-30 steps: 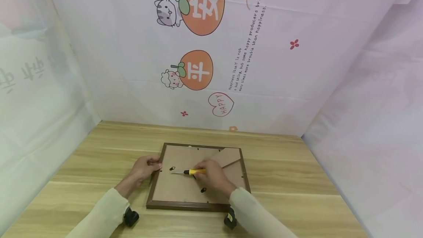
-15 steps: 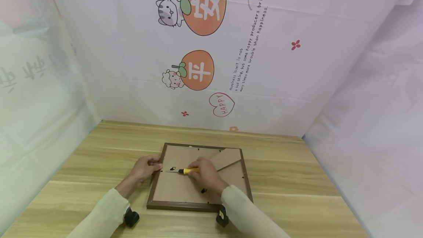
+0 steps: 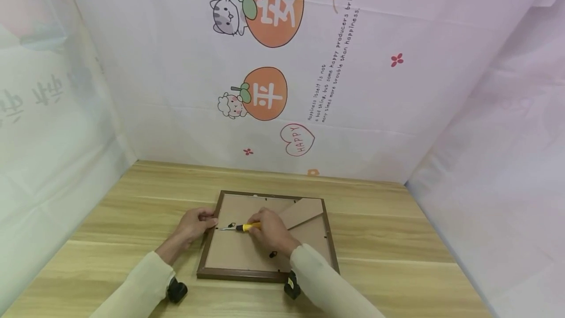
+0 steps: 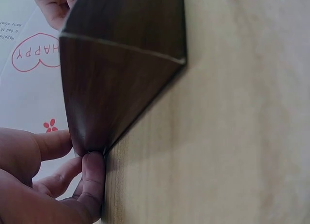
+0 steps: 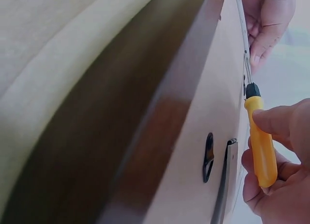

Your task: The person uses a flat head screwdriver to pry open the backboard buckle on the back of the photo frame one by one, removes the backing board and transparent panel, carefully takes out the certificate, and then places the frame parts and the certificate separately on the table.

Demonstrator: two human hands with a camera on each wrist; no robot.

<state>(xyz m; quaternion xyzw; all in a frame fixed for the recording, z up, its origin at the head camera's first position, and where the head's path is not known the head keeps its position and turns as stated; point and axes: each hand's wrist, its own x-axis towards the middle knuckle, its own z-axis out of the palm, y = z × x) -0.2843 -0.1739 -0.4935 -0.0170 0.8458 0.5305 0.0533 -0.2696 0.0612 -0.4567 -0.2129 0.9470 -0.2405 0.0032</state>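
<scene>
Plainly, the pale right sleeve (image 3: 328,283) comes nearest, crossing the near rim of the picture frame (image 3: 240,275), which lies back side up on the wooden table (image 3: 388,239). Farther in, over the frame's back, the right hand (image 3: 272,232) pinches the yellow screwdriver (image 3: 250,227) between thumb and fingers, its shaft pointing toward the frame's left rim. There a small black tab (image 3: 217,228) sits right at the tip; whether they touch I cannot tell. At that rim the left hand (image 3: 194,225) holds the frame's edge, thumb on it and fingers curled against its outer side. To work well here, I'd keep the shaft low and almost flat to the board, ease the tip gently under the tab, and let the left hand brace the frame while its thumb stays out of the tip's line; a slip could gouge the board or catch skin. Just beyond the shaft is 1 black hanging loop (image 3: 231,225); the stand leg (image 3: 304,211) slants toward the frame's far right corner. Behind the frame hangs a printed white cloth (image 3: 362,151).
</scene>
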